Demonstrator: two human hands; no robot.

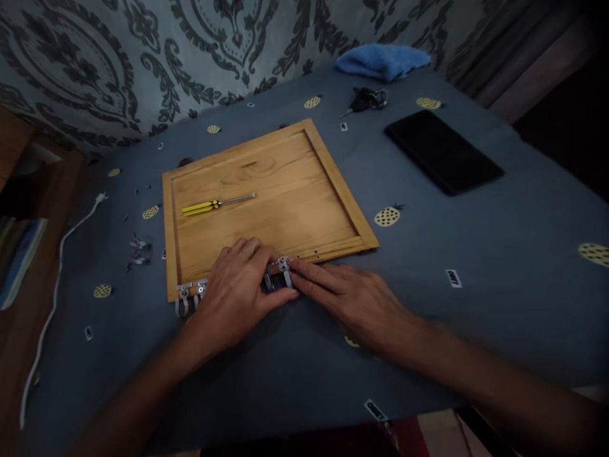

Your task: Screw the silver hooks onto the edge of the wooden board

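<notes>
A framed wooden cabinet door (266,168) lies flat on the table. My left hand (238,289) curls over its near edge, with the thumb below a metal hinge (284,264) and the fingers above. From the right, my right hand (354,295) grips the same hinge, its index finger on the plate; its thumb is hidden. Further left on that edge sit more metal hinges (184,292), partly covered by my left hand. Small dark holes (316,253) show in the frame to the right. A screwdriver (209,206) with a yellow and black handle rests on the panel.
Loose metal fittings (139,251) and small screws (137,191) lie left of the door. A white cable (59,266) runs along the left side. Keys (366,100), a blue cloth (383,60) and a black tablet-like device (442,151) lie toward the back and right.
</notes>
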